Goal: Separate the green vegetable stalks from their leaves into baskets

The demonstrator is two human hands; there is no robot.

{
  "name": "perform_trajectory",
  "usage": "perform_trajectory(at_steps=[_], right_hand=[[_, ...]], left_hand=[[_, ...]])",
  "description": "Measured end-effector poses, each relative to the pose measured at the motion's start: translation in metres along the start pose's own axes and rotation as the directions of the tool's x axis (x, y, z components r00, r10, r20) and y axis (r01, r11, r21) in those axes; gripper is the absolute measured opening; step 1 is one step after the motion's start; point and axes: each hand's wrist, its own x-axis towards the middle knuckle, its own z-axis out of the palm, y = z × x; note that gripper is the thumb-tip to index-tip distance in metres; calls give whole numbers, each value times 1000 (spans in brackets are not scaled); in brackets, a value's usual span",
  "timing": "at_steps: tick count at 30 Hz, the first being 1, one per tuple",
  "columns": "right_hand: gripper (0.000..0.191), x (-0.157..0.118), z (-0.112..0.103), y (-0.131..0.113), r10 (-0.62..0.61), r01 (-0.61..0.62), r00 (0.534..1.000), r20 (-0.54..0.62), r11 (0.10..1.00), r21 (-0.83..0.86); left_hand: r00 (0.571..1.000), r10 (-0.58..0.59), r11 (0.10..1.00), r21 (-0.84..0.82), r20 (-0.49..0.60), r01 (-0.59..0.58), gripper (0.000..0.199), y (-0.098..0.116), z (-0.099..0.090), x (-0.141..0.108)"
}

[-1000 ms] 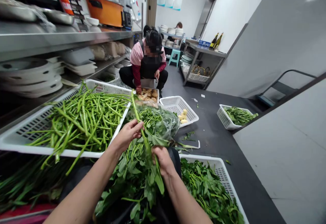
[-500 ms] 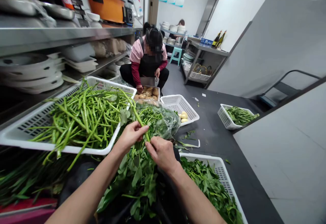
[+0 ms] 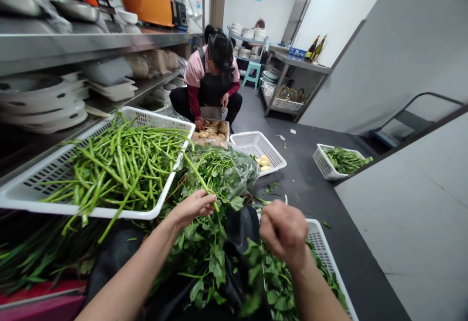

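- Away from the green stem, my right fingers have swung out beside the leaf basket; both hands met on it before.
- Left fingers pinch the stem near its lower end; its long axis runs forward and leftward, towards the stem basket.
- Right fingers are curled in, farther from the stem; whether they grip the blurred leaves below, I can't tell.

Bare hands and forearms, dark clothing over the legs.
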Motion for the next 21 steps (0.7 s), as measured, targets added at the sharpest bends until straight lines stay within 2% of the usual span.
perform_trajectory(at_steps=[2, 3, 5, 6, 7, 8, 10, 12, 14, 16, 18, 19, 21], right_hand=[[21, -26, -16, 31, 140, -124, 980, 144, 986, -115], [23, -41, -20, 47, 234, -191, 941, 246, 964, -187], [21, -70, -22, 72, 443, -317, 792, 421, 887, -337], [15, -81, -21, 78, 515, -367, 725, 458, 851, -375], [11, -87, -17, 79, 556, -422, 685, 471, 829, -367], [20, -89, -11, 74, 566, -480, 676, 472, 824, -301], [42, -78, 9, 52, 520, -581, 712, 472, 814, -20], [45, -56, 39, 21, 413, -625, 738, 533, 717, 309], [43, -34, 74, -8, 280, -638, 733, 620, 601, 482], [41, -22, 108, -27, 171, -679, 687, 706, 499, 539], [33, -20, 132, -37, 132, -739, 613, 779, 444, 507], [28, -21, 140, -40, 135, -761, 578, 805, 446, 472], [23, -23, 147, -42, 138, -761, 532, 835, 510, 401]], left_hand=[[998, 47, 998, 45, 31, -48, 22, 2, -3, -4], [998, 63, 996, 59, 31, -65, 20, 3, -4, -7], [998, 64, 995, 80, 20, -65, 18, 4, -8, -11], [998, 58, 994, 92, 18, -59, 19, 3, -9, -12], [998, 53, 992, 111, 18, -55, 22, 1, -11, -14], [998, 50, 989, 135, 22, -53, 26, -1, -12, -16], [998, 44, 982, 180, 50, -52, 33, -7, -15, -20], [995, 33, 979, 198, 95, -51, 36, -13, -18, -26], [987, 30, 977, 203, 157, -62, 35, -18, -22, -33], [981, 45, 975, 207, 187, -84, 31, -22, -29, -41], [987, 49, 970, 228, 150, -83, 29, -28, -37, -50], [994, 45, 967, 244, 101, -69, 30, -31, -41, -54], [999, 42, 963, 266, -17, -36, 31, -40, -47, -62]])
